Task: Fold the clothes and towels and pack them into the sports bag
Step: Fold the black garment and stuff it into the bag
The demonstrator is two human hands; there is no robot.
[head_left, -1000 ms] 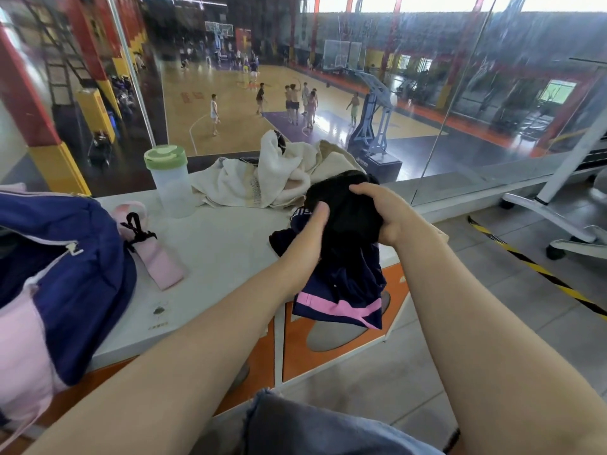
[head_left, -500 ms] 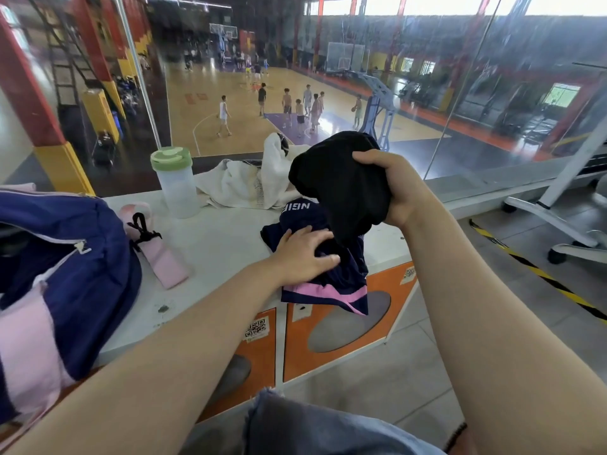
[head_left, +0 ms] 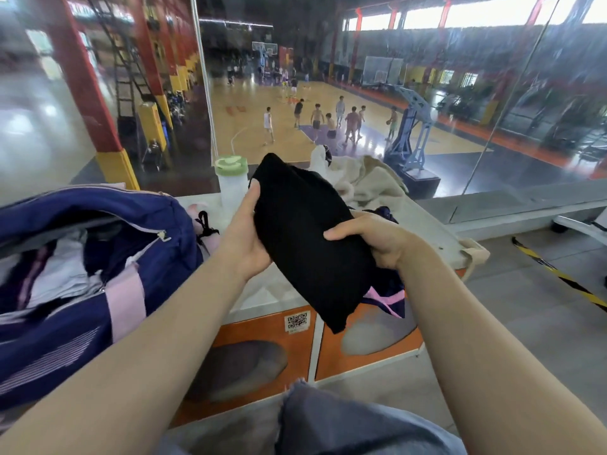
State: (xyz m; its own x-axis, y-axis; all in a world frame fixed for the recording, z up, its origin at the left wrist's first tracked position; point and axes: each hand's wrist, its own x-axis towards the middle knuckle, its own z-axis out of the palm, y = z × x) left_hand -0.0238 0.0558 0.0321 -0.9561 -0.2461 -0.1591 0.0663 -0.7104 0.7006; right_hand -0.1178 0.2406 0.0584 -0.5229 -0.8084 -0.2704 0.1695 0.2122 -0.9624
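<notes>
Hard to see: the navy and pink garment [head_left: 384, 295] is mostly hidden behind the black one, we only catch its lower corner over the ledge edge. Sports bag [head_left: 82, 257] is cut off at the left, and what's inside is a blur of white and dark fabric.
Left hand [head_left: 244, 236]: we've got it wrapped round the left edge of the black garment [head_left: 308, 238], thumb on the front, fingers out of sight behind.
Right hand [head_left: 371, 238]: fingers curled over the right edge, gripping it.
Black garment: folded-ish, held up off the white ledge [head_left: 262, 295], just right of the open bag.
Behind: beige towels [head_left: 364, 182] piled beside the green-lidded bottle [head_left: 231, 182].
</notes>
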